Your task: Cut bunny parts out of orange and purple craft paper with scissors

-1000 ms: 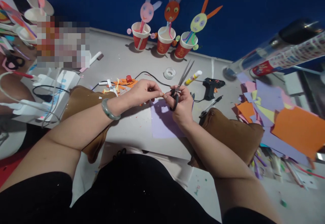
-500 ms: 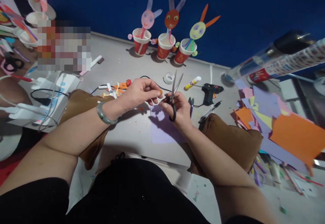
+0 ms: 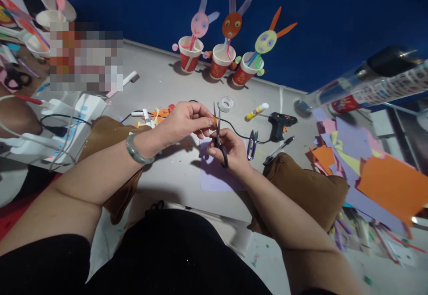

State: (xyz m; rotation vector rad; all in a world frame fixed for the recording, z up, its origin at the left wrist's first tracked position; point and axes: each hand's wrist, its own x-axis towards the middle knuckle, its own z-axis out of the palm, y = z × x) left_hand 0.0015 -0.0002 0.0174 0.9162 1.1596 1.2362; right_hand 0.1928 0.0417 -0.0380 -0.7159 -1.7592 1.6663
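My left hand (image 3: 190, 119), with a green bangle (image 3: 135, 149) on its wrist, pinches a small orange paper piece (image 3: 214, 120) between thumb and fingers. In my right hand (image 3: 230, 150) is a pair of scissors (image 3: 218, 128), its fingers wrapped about the black handles. The blades point away from me and sit right at the orange piece. Whether they are cutting into it I cannot tell. Below both hands a sheet of purple paper (image 3: 217, 177) lies on the table (image 3: 167, 174), partly in their shadow.
At the back stand three red paper cups (image 3: 190, 56) with rabbit heads on straws. White tape (image 3: 226, 104), a glue stick (image 3: 257, 111), thread snips (image 3: 253, 145), a black glue gun (image 3: 281, 123) and a pen (image 3: 279, 150) lie nearby. Coloured paper (image 3: 391, 179) is piled right; a power strip (image 3: 76, 128) is left.
My right hand has moved left, bringing the scissors to the orange paper piece. The blades, spread apart before, are now closer together. My left hand keeps its pinch.
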